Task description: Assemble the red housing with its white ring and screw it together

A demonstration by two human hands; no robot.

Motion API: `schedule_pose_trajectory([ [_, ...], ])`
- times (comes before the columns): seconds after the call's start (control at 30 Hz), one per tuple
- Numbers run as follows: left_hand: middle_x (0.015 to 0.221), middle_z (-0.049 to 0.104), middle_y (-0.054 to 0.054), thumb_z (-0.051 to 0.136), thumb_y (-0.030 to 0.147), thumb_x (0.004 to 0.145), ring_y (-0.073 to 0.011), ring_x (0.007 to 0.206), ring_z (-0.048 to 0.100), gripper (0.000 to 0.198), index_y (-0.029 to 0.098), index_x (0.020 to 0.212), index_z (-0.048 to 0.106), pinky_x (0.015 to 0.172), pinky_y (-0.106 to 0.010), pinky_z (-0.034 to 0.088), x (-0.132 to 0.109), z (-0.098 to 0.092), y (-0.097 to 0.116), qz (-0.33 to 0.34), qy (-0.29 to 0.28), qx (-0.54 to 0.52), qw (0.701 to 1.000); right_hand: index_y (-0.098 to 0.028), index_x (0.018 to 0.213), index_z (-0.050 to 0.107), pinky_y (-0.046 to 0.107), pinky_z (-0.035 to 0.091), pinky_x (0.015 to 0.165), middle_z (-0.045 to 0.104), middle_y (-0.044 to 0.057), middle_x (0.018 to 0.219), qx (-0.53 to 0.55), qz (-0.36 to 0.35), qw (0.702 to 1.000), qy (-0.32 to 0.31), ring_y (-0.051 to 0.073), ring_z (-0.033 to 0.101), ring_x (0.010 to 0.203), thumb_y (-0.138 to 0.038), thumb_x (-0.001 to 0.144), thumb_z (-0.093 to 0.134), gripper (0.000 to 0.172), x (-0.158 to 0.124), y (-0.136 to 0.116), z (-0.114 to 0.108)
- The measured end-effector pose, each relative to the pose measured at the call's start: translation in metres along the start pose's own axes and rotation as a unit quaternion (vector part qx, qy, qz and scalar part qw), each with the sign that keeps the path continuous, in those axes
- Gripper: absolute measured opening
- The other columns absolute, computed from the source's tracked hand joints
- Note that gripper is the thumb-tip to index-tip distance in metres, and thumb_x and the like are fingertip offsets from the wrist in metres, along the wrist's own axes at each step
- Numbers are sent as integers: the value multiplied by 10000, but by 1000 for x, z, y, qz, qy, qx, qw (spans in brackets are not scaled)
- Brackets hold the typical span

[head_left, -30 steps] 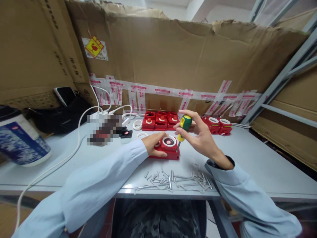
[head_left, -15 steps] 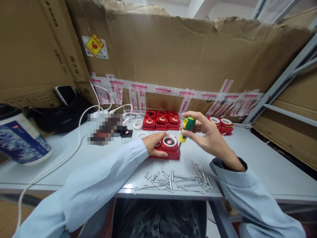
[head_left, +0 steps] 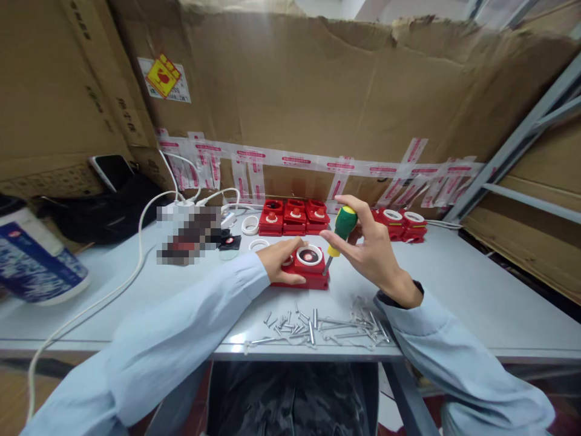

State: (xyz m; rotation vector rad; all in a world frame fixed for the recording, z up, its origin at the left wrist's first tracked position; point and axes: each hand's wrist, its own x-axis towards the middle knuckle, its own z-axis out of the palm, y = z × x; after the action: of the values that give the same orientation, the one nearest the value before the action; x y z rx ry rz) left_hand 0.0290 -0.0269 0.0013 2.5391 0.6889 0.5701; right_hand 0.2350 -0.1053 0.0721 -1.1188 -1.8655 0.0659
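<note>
Under my left hand point(head_left: 285, 260) lies a red plastic housing point(head_left: 313, 280) with a white ring point(head_left: 310, 255) around a dark disc on its top. The fingers are wrapped over the housing's left part and hide much of it. My right hand point(head_left: 363, 239) grips a screwdriver point(head_left: 344, 227) with a green and yellow handle, mostly between thumb and fingers. Its shaft slants down, and the tip is at the right front corner of the housing. Whether a screw sits under the tip is too small to tell. Loose screws and metal pins point(head_left: 295, 327) are scattered in front.
Several similar red housings point(head_left: 295, 218) stand along the back, with more red units point(head_left: 403, 224) at the back right. White rings point(head_left: 249, 225) lie left of them. A large cup point(head_left: 36, 254) and a white cable point(head_left: 140, 242) occupy the left. Tall cardboard point(head_left: 290, 91) walls the back.
My right thumb has shifted on the screwdriver handle and the fingers have opened somewhat around it. The tip stays at the housing's corner. The left hand keeps its hold; the view has shifted slightly.
</note>
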Motion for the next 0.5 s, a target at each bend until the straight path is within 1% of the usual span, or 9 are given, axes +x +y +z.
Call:
schedule_pose_trajectory([
  [0.07, 1207, 549, -143, 682, 444, 671, -284, 1069, 554, 590, 185, 1120, 399, 859, -377, 474, 0, 0, 0, 0, 0, -3, 1000, -290, 1270, 398, 310, 535, 675, 575, -6, 825, 9, -18, 1000, -22, 144, 580, 671, -356, 797, 607, 522, 0, -1, -2],
  [0.13, 1203, 552, -140, 684, 448, 669, -283, 1064, 557, 591, 187, 1118, 401, 862, -378, 470, 0, 0, -1, -3, -1, -3, 1000, -289, 1292, 356, 329, 537, 750, 591, 14, 912, 74, -22, 993, -85, 157, 610, 791, -319, 828, 562, 509, 1, -1, -7],
  [0.2, 1181, 560, -134, 682, 456, 666, -281, 1036, 568, 592, 188, 1115, 405, 850, -381, 472, 1, 1, -1, -5, -2, 2, 1000, -280, 1269, 367, 309, 549, 696, 594, 12, 887, 115, -15, 986, -120, 152, 620, 764, -309, 828, 565, 485, 1, -1, -9],
  [0.23, 1165, 566, -130, 679, 461, 666, -278, 1019, 573, 590, 189, 1113, 407, 841, -381, 474, 1, 1, -2, -6, -2, 4, 1000, -275, 1238, 394, 287, 548, 629, 587, 1, 838, 109, -8, 988, -109, 142, 612, 695, -318, 812, 590, 471, 1, -1, -8],
  [0.3, 1144, 572, -125, 674, 468, 670, -274, 1001, 575, 591, 189, 1118, 406, 829, -375, 478, 1, 1, -2, -4, -3, 7, 1000, -268, 1165, 447, 256, 515, 510, 558, -22, 757, 52, -1, 998, -40, 118, 556, 562, -341, 763, 651, 457, 1, 0, -2],
  [0.37, 1153, 568, -125, 675, 459, 675, -272, 1021, 569, 594, 187, 1125, 398, 850, -372, 472, 1, 1, -2, 6, -2, 7, 1000, -267, 1135, 474, 262, 510, 515, 568, -14, 790, -8, -11, 1000, 21, 117, 540, 560, -352, 739, 676, 453, 0, 0, 4],
  [0.4, 1164, 563, -128, 674, 453, 679, -272, 1034, 566, 594, 184, 1128, 392, 858, -370, 470, 2, 1, -2, 10, -3, 6, 1000, -269, 1155, 471, 276, 526, 567, 586, 2, 858, -17, -20, 999, 30, 128, 566, 618, -349, 749, 667, 458, -1, -1, 5],
  [0.43, 1174, 559, -130, 674, 448, 682, -273, 1043, 564, 592, 182, 1127, 389, 863, -368, 469, 2, 0, -1, 12, -4, 5, 1000, -274, 1195, 453, 293, 540, 639, 596, 19, 938, -8, -27, 999, 18, 144, 594, 702, -338, 771, 646, 471, -1, -1, 5],
  [0.5, 1166, 562, -131, 673, 447, 684, -271, 1029, 573, 582, 179, 1117, 390, 852, -363, 472, 2, -1, 0, 10, -9, 6, 1000, -292, 1306, 358, 326, 540, 773, 587, 43, 1069, 59, -35, 996, -50, 170, 615, 886, -304, 825, 584, 531, -1, -2, 0],
])
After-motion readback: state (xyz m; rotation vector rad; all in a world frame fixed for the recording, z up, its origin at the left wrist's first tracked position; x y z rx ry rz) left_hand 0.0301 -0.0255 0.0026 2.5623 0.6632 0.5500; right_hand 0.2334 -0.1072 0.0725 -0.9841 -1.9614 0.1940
